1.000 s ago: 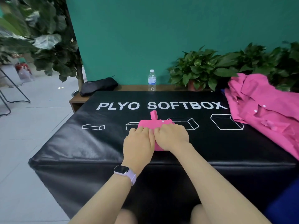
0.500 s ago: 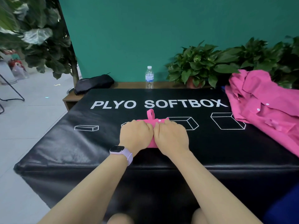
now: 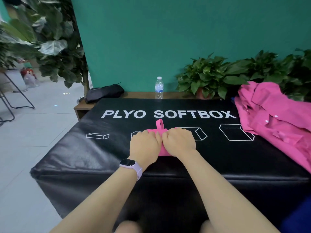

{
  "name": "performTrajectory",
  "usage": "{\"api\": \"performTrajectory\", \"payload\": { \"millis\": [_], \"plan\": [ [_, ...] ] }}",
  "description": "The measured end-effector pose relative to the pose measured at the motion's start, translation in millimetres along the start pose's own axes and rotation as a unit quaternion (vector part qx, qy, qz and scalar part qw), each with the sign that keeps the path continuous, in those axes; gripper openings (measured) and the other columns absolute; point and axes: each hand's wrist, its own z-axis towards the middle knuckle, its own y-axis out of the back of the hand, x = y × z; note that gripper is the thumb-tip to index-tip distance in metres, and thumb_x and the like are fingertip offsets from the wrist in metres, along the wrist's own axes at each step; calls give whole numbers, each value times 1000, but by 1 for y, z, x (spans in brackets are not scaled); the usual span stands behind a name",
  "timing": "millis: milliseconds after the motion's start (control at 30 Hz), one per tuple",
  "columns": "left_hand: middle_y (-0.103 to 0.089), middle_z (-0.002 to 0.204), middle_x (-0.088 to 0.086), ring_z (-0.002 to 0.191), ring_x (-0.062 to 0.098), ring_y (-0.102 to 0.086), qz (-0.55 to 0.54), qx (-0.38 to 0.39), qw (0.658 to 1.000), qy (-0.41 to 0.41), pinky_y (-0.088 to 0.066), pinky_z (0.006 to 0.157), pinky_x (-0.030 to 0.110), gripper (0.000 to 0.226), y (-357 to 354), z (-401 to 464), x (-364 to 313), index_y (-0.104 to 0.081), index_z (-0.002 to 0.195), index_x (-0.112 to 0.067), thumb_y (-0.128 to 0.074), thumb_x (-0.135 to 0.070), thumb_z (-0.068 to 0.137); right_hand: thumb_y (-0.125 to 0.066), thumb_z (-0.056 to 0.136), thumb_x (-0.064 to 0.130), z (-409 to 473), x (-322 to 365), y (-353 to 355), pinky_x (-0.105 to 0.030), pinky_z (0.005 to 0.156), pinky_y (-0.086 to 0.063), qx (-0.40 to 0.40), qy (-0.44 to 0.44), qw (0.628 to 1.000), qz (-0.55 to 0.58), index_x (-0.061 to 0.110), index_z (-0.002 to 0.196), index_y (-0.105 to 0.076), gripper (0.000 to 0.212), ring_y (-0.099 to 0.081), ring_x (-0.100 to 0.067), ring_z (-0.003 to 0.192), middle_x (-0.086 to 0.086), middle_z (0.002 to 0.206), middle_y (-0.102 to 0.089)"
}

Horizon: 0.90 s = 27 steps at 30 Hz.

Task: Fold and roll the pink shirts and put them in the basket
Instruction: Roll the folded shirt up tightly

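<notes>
A rolled pink shirt [image 3: 162,151] lies in the middle of the black soft box [image 3: 84,148], mostly hidden under my hands; a small pink loop [image 3: 159,125] sticks up from its far side. My left hand [image 3: 144,145] and my right hand [image 3: 179,142] sit side by side on the roll, fingers curled over its far edge and gripping it. A heap of unfolded pink shirts [image 3: 276,121] lies on the box's right end. No basket is in view.
Behind the box, a wooden ledge carries a water bottle [image 3: 159,87], a black bag [image 3: 104,92] and potted plants [image 3: 212,78]. A tall leafy plant [image 3: 50,39] and metal stool legs [image 3: 15,98] stand on the grey floor to the left.
Both hands have moved a little farther away across the box with the roll, and their fingers have curled more tightly over it. Less pink cloth shows ahead of the fingers.
</notes>
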Motion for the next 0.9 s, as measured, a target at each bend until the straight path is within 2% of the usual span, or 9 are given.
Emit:
{"api": "performTrajectory", "payload": {
  "millis": [100, 200, 300, 400, 500, 567, 667, 800, 900],
  "plan": [
    [-56, 96, 3, 80, 29, -47, -23, -34, 999, 24, -36, 67, 39, 29, -1, -18, -3, -45, 102, -19, -18, -17, 96, -30, 100, 24, 2, 0, 4, -38, 71, -34, 46, 4, 998, 31, 15, 68, -41, 35, -55, -30, 85, -7, 89, -64],
    [-57, 94, 0, 82, 28, -50, -51, -70, 993, 81, -31, 67, 37, 60, 1, -30, -10, -51, 93, -22, 8, -34, 97, -30, 99, 30, 6, -1, 8, -39, 74, -35, 114, -29, 990, 79, 16, 70, -45, 36, -53, -30, 86, -5, 84, -55],
    [-53, 90, -1, 80, 25, -45, -71, -93, 984, 136, -30, 68, 36, 53, 1, -30, -13, -44, 82, -23, 5, -38, 97, -28, 99, 34, 12, -3, 9, -39, 75, -36, 154, -43, 983, 93, 17, 72, -47, 36, -52, -31, 87, -5, 88, -55],
    [-55, 93, -1, 81, 25, -43, -33, -46, 994, 93, -40, 68, 37, 28, -2, -21, -8, -39, 85, -23, -12, -23, 96, -26, 100, 34, 15, -3, 9, -38, 75, -35, 159, -41, 981, 101, 16, 75, -49, 38, -50, -30, 86, -4, 87, -55],
    [-61, 96, -1, 86, 27, -56, -7, -2, 998, 59, -44, 60, 32, 10, -3, -6, 2, -47, 92, -21, -41, -13, 92, -22, 103, 33, 4, 1, 6, -37, 67, -32, 72, 11, 997, 35, 18, 69, -45, 45, -51, -29, 75, 0, 74, -52],
    [-64, 93, -1, 78, 25, -56, 10, 21, 999, 32, -40, 59, 31, 9, -5, 4, 6, -46, 89, -20, -43, -12, 91, -19, 105, 35, -15, 4, 1, -38, 66, -33, -26, 43, 999, -11, 21, 72, -50, 47, -52, -27, 72, 2, 71, -51],
    [-66, 91, 1, 70, 27, -49, 30, 37, 999, 14, -37, 61, 31, 12, -4, 18, 10, -44, 85, -18, -40, -11, 94, -17, 107, 35, -40, 9, -14, -37, 79, -39, -112, 37, 993, 16, 20, 94, -59, 46, -50, -24, 79, 2, 84, -56],
    [-65, 91, 2, 71, 29, -50, -40, 31, 998, 37, -38, 62, 32, 17, -6, 26, 14, -45, 84, -15, -37, -19, 99, -23, 103, 31, -27, 13, -18, -36, 71, -36, -135, -7, 991, -4, 19, 78, -54, 41, -47, -23, 70, 1, 75, -50],
    [-52, 90, 1, 79, 26, -44, -117, -47, 983, 133, -33, 68, 36, 24, -15, 23, 12, -44, 88, -16, -29, -25, 104, -33, 97, 26, -5, 11, -11, -35, 59, -31, -81, 16, 996, -45, 20, 65, -44, 34, -53, -25, 61, 0, 65, -53]
  ]
}}
